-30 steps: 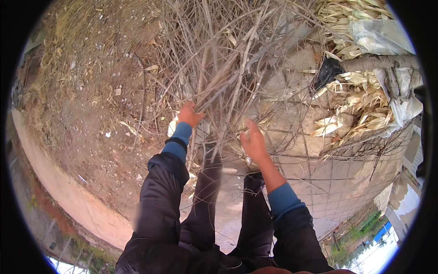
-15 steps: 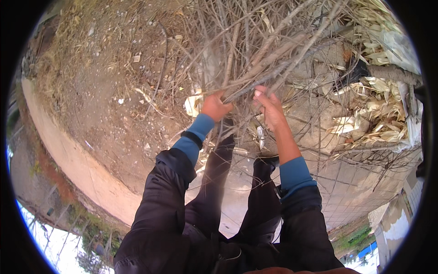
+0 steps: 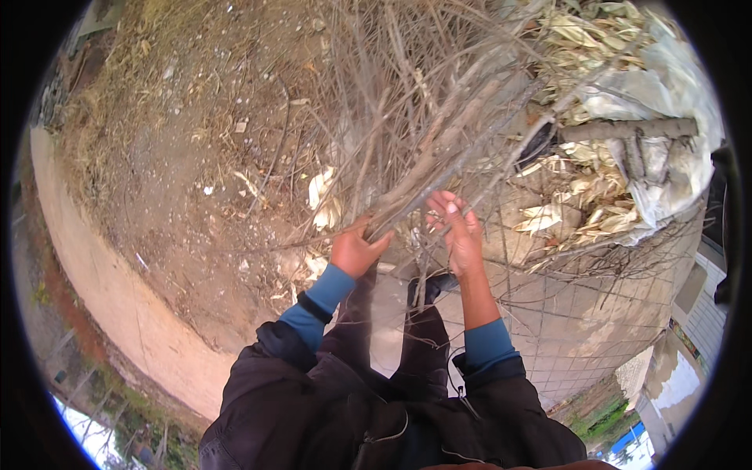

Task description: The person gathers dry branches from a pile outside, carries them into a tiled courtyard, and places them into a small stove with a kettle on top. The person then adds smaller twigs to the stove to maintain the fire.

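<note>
My left hand (image 3: 356,249) is closed round the near ends of several dry branches (image 3: 415,176), thumb laid along them. These grey-brown branches fan away from me into a tangled heap of thin twigs (image 3: 384,47). A short way to the right, my right hand (image 3: 462,239) has its fingers curled at a thin pale branch (image 3: 509,160) that slants up to the right. Twigs partly cover its fingertips. Below and between the hands, loose twigs hang in front of my shoe (image 3: 439,288).
Dry corn husks (image 3: 587,211) lie at the right beside crumpled clear plastic sheeting (image 3: 666,192) and a short log (image 3: 627,129). More pale husk (image 3: 323,196) lies left of the branches. Littered bare soil (image 3: 196,157) spreads left; paving (image 3: 580,313) lies lower right.
Both hands have come nearer my body, and the branch ends in the left hand have come with them. The right hand's fingers have curled differently among the twigs. The view has shifted slightly.
</note>
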Action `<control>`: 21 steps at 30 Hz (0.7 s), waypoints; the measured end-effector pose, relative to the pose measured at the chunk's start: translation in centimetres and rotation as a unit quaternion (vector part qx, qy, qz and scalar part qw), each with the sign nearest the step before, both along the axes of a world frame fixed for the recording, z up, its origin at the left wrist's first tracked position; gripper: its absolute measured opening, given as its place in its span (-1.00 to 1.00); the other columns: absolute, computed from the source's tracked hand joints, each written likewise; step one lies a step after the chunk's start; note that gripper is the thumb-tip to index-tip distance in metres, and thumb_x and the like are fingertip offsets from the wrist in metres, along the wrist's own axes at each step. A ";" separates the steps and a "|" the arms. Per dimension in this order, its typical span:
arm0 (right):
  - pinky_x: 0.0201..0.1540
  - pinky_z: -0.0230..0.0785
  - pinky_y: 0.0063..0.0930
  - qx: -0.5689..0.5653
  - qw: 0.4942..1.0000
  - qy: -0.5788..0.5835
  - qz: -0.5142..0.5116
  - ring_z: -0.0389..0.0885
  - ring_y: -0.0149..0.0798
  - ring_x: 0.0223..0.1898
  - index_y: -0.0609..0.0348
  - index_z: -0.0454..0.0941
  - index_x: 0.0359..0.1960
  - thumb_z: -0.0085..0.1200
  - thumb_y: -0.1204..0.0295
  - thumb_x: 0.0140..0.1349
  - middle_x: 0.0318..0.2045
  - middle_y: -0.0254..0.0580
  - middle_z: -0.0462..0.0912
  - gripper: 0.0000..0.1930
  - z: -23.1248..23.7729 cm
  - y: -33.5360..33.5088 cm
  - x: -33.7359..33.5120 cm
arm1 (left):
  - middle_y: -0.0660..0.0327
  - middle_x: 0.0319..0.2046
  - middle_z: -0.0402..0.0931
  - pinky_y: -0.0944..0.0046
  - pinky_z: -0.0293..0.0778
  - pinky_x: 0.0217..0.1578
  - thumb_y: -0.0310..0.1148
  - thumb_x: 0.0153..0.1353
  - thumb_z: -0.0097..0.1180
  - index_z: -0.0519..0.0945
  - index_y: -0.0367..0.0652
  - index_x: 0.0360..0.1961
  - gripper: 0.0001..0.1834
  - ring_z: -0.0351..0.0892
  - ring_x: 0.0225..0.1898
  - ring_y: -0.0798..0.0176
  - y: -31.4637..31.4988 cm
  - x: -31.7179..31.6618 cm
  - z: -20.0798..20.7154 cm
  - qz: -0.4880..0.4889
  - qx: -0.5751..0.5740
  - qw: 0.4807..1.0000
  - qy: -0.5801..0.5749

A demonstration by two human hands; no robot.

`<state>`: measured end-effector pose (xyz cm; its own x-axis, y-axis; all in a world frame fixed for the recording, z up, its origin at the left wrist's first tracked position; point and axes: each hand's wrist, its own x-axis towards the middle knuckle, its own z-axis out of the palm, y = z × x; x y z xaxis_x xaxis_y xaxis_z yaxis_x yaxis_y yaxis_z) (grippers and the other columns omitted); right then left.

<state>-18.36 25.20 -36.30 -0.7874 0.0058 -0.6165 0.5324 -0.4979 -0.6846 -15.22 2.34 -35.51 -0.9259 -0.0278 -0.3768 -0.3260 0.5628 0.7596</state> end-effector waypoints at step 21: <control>0.52 0.11 -0.24 0.036 0.994 0.041 -0.091 0.33 -0.17 0.49 0.31 0.31 0.48 0.06 0.11 0.58 0.45 -0.04 0.41 -0.37 9.5 -1.1 5.1 | -0.10 0.03 0.64 -0.11 0.56 0.06 -0.19 0.29 0.35 0.57 -0.23 0.17 -0.49 0.62 0.08 -0.23 3.8 6.3 12.2 -0.099 -0.072 0.990 0.075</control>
